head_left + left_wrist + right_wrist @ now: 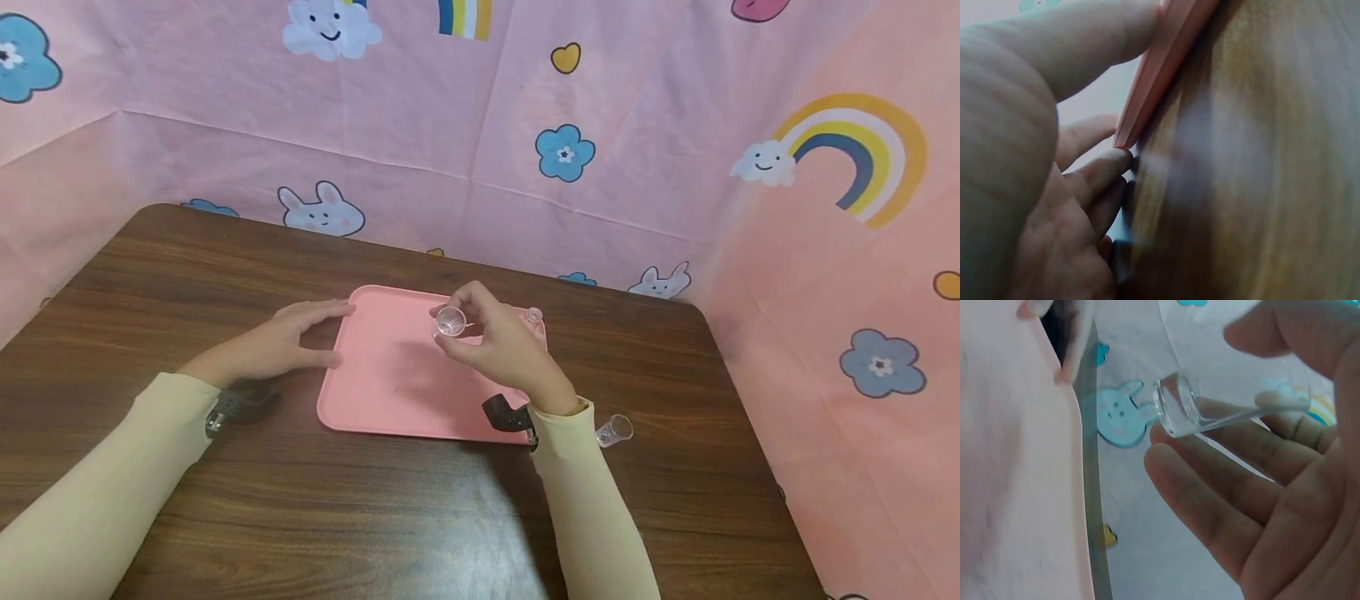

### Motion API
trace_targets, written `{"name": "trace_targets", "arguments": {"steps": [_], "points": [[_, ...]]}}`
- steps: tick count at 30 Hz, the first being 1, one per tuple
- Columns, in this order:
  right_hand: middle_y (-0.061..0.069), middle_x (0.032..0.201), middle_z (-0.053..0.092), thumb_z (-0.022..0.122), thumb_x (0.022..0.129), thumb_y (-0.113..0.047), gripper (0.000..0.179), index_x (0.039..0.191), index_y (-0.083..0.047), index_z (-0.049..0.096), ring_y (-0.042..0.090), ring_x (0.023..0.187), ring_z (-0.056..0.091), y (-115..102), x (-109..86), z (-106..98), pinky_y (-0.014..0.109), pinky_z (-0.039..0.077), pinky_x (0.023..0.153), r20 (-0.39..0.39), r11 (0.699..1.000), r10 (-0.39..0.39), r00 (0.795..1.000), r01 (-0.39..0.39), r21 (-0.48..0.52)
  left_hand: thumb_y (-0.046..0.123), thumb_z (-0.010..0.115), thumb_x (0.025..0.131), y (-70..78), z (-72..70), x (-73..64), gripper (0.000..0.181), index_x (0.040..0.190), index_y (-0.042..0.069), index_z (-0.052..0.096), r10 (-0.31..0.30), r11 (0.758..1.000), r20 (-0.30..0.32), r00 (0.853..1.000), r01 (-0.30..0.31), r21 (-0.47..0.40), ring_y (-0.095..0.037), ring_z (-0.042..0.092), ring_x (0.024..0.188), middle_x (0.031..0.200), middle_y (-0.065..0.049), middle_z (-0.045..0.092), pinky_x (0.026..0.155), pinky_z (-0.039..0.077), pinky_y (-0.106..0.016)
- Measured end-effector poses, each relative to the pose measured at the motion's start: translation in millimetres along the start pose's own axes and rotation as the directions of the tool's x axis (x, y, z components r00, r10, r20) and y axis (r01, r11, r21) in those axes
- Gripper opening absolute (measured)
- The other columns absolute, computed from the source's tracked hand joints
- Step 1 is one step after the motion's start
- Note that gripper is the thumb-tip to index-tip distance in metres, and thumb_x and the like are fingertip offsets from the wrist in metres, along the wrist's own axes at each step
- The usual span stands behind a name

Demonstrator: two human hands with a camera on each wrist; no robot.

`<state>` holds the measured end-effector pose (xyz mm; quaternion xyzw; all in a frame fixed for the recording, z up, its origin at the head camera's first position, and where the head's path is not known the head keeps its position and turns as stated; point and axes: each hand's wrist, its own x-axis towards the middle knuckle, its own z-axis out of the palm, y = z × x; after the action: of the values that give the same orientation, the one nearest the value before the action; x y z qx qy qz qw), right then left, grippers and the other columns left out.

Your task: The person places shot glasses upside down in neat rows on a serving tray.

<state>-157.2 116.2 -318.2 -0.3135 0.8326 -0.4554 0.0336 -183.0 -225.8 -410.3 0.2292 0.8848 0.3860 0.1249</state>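
My right hand (498, 337) holds a small clear shot glass (451, 322) above the pink tray (367, 392), thumb on one side and fingers on the other. In the right wrist view the glass's thick base (1175, 409) points away from the palm, toward the tray side. My left hand (273, 342) is at the tray's left edge, with its thumb and fingers spread and fairly straight. Its fingertips (1124, 157) touch the tray's rim (1154, 81) in the left wrist view. Another clear glass (533, 316) stands at the tray's back right corner, partly behind my right hand.
A further clear glass (615, 430) is on the brown wooden table (360, 517), right of my right sleeve. Black wrist mounts (506, 414) stick out from both cuffs. A pink patterned cloth (420, 125) hangs behind the table and along its sides.
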Motion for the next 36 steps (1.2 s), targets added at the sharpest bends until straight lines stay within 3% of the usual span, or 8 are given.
{"name": "trace_targets", "arguments": {"steps": [4, 9, 14, 19, 25, 28, 31, 36], "points": [[0.003, 0.106, 0.068, 0.077, 0.092, -0.01, 0.028, 0.108, -0.011, 0.054, 0.015, 0.093, 0.071, -7, 10.2, 13, 0.041, 0.061, 0.087, -0.007, 1.0, 0.007, 1.0, -0.007, 0.002, 0.044, 0.08, 0.09, 0.0, 0.1, -0.4, 0.084, 0.159, 0.015, 0.041, -0.012, 1.0, -0.002, 1.0, 0.012, -0.001, -0.05, 0.015, 0.153, 0.167, -0.019, 0.029, 0.116, 0.013, -0.076], [0.0, 0.099, 0.064, 0.077, 0.092, -0.012, 0.027, 0.108, -0.013, 0.055, 0.012, 0.091, 0.066, -10, 16.8, 27, 0.037, 0.06, 0.088, 0.017, 1.0, -0.003, 1.0, 0.004, -0.017, 0.046, 0.079, 0.09, -1.4, 1.6, 0.0, 0.084, 0.159, 0.016, 0.041, -0.012, 1.0, -0.008, 1.0, 0.013, 0.016, -0.049, 0.017, 0.153, 0.167, -0.018, 0.03, 0.116, 0.014, -0.076], [-0.002, 0.099, 0.065, 0.08, 0.091, -0.016, 0.027, 0.109, -0.011, 0.061, 0.009, 0.092, 0.06, -13, 18.0, 37, 0.031, 0.058, 0.087, -0.026, 0.995, -0.087, 0.996, 0.086, -0.054, 0.046, 0.079, 0.09, -2.1, 2.6, -1.3, 0.085, 0.159, 0.015, 0.041, -0.018, 0.999, -0.01, 1.0, 0.018, 0.03, -0.049, 0.018, 0.152, 0.166, -0.02, 0.03, 0.116, 0.014, -0.077], [-0.004, 0.1, 0.066, 0.083, 0.09, -0.02, 0.03, 0.114, -0.01, 0.07, 0.008, 0.092, 0.058, -22, 16.3, 40, 0.028, 0.056, 0.085, -0.09, 0.981, -0.182, 0.979, 0.175, -0.085, 0.046, 0.078, 0.091, -1.5, 1.9, -2.3, 0.084, 0.159, 0.016, 0.04, -0.023, 0.999, -0.002, 1.0, 0.023, 0.03, -0.051, 0.016, 0.152, 0.167, -0.019, 0.029, 0.115, 0.013, -0.078], [-0.004, 0.103, 0.067, 0.08, 0.093, -0.022, 0.032, 0.122, -0.011, 0.072, 0.008, 0.092, 0.055, -25, 17.7, 43, 0.022, 0.049, 0.086, 0.011, 0.945, -0.235, 0.972, 0.231, -0.233, 0.047, 0.077, 0.092, -0.7, 0.2, -1.4, 0.084, 0.16, 0.017, 0.039, -0.027, 0.999, 0.003, 1.0, 0.027, 0.035, -0.052, 0.013, 0.152, 0.167, -0.019, 0.028, 0.113, 0.012, -0.08], [-0.002, 0.108, 0.069, 0.079, 0.094, -0.023, 0.032, 0.123, -0.01, 0.071, 0.01, 0.096, 0.057, -23, 18.0, 43, 0.022, 0.048, 0.089, 0.067, 0.927, -0.196, 0.978, 0.207, -0.313, 0.046, 0.078, 0.091, -0.9, 0.4, -0.3, 0.084, 0.16, 0.015, 0.039, -0.014, 0.999, -0.004, 1.0, 0.014, 0.039, -0.052, 0.015, 0.152, 0.167, -0.02, 0.029, 0.114, 0.012, -0.079], [0.0, 0.106, 0.068, 0.079, 0.094, -0.025, 0.03, 0.118, -0.01, 0.07, 0.012, 0.095, 0.058, -20, 18.4, 42, 0.023, 0.048, 0.088, 0.089, 0.914, -0.108, 0.99, 0.134, -0.382, 0.044, 0.079, 0.091, -0.7, 0.8, 0.0, 0.084, 0.159, 0.014, 0.04, 0.001, 0.999, -0.01, 1.0, -0.001, 0.034, -0.051, 0.017, 0.152, 0.166, -0.021, 0.03, 0.115, 0.013, -0.078], [0.0, 0.098, 0.064, 0.08, 0.094, -0.025, 0.026, 0.109, -0.009, 0.066, 0.015, 0.089, 0.057, -10, 19.5, 39, 0.027, 0.049, 0.081, 0.048, 0.893, 0.046, 0.998, -0.019, -0.45, 0.042, 0.079, 0.091, -0.8, 1.2, 1.6, 0.083, 0.159, 0.013, 0.041, 0.02, 1.0, -0.01, 1.0, -0.02, 0.024, -0.05, 0.018, 0.152, 0.166, -0.021, 0.031, 0.116, 0.014, -0.076]]}}
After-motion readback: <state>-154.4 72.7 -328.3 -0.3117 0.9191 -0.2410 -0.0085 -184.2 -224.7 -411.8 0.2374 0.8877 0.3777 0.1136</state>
